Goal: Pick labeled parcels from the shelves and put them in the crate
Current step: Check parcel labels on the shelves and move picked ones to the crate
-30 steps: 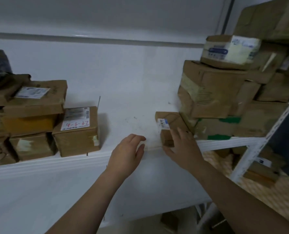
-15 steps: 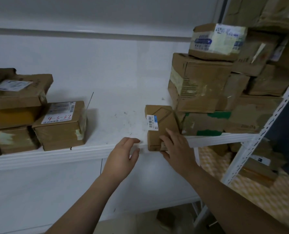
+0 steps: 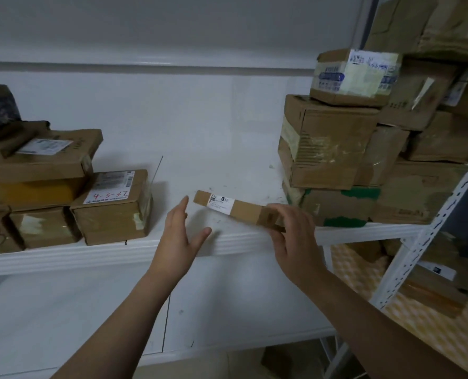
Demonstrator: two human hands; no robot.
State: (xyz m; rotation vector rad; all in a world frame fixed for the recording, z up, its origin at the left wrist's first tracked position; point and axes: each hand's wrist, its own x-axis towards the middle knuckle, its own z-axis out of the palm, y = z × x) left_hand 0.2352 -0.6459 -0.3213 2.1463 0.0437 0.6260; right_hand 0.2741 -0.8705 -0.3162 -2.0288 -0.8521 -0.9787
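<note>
Pinching one end of the slim labelled parcel [image 3: 234, 209] just above the shelf [image 3: 227, 243], the right hand [image 3: 295, 242] carries what looks light and stiff, while the left hand [image 3: 181, 242] waits with fingers spread, ready to support its free end.

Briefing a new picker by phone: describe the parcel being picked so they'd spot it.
Find the white shelf with cardboard stacks at both ends. Over its front edge, in the gap between them, the right hand grips one end of a slim parcel. Unlike the blocky boxes around it, it is long, thin and in hand.
</note>
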